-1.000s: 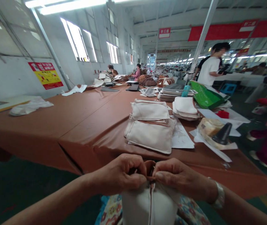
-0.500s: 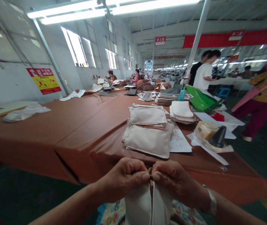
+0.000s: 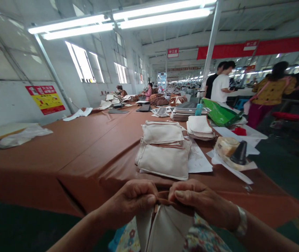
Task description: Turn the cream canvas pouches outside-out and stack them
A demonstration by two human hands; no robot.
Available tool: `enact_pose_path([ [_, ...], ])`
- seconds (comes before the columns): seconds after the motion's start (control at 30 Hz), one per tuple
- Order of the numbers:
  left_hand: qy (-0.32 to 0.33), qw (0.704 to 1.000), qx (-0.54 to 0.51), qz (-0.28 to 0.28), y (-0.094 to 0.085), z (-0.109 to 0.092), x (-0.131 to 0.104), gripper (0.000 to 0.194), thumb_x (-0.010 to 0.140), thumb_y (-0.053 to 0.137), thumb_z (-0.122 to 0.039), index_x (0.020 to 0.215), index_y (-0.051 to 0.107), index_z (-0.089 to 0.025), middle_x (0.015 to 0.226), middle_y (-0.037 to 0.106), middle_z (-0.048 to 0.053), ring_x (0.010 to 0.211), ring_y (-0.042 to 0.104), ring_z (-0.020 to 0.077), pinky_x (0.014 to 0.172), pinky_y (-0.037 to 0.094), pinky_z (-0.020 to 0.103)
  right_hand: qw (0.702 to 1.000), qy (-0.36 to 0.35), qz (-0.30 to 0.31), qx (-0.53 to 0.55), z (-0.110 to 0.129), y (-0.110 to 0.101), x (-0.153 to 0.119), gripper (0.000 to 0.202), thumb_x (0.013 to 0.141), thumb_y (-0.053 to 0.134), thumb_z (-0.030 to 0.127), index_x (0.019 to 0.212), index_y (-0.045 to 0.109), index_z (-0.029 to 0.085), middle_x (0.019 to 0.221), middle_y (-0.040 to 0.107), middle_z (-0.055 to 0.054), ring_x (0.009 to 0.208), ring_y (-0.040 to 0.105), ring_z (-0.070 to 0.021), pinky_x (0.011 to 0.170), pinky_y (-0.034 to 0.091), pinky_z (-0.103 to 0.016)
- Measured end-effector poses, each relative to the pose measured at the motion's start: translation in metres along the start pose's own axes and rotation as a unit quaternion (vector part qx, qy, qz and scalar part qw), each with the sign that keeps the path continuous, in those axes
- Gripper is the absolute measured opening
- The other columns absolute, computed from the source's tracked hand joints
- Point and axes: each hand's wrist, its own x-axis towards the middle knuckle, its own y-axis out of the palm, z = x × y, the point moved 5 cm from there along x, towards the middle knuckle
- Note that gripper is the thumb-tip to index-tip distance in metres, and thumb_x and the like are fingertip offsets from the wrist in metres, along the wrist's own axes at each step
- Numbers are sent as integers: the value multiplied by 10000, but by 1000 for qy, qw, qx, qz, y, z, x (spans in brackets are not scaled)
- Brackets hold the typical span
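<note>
Between my two hands hangs a cream fabric piece (image 3: 166,224) with a brown edge along its top and a dark slit down its front. My left hand (image 3: 136,197) pinches the top left of the brown edge between thumb and fingers. A short way to the right, my right hand (image 3: 199,199) grips the same brown edge, thumb on top. The piece hangs over a flowered cloth (image 3: 204,234) at my lap. Just beyond my hands, a stack of cream fabric pieces (image 3: 165,159) lies on the brown-covered table (image 3: 86,157).
At the right corner sit a black cone (image 3: 239,153) and a yellowish block (image 3: 227,145) on paper. Behind are a smaller cream stack (image 3: 199,126), a blue bottle (image 3: 199,109) and a green bag (image 3: 215,113). People (image 3: 220,87) stand at the right.
My hands have moved apart along the brown edge, showing more of it between them. The cream piece has turned slightly. A person in yellow at the right has moved farther off.
</note>
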Motion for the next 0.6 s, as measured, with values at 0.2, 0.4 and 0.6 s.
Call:
enact_pose_path([
  [0.2, -81, 995, -46, 21, -1, 2, 2, 560, 856, 514, -639, 862, 619, -89, 693, 476, 8, 569, 320, 92, 504, 224, 210, 997, -3, 19, -80, -1, 5, 3, 300, 863, 657, 398, 918, 601, 109, 740, 466, 18, 618, 324, -84, 557, 251, -209],
  [0.4, -144, 984, -101, 2, 16, 8, 0, 415, 797, 676, -496, 670, 509, -138, 590, 399, -43, 509, 275, 70, 482, 201, 214, 946, -102, -70, -301, 2, 5, 3, 136, 925, 567, 273, 975, 591, 149, 831, 543, -20, 695, 451, -127, 612, 379, -230],
  [0.6, -123, 975, -175, -52, 19, 19, -4, 348, 813, 677, -415, 677, 512, -141, 582, 454, -33, 495, 339, 73, 478, 241, 205, 789, -293, -140, -522, 12, 22, -12, 186, 887, 514, 71, 1007, 632, 150, 869, 574, -78, 791, 515, -190, 708, 431, -315],
])
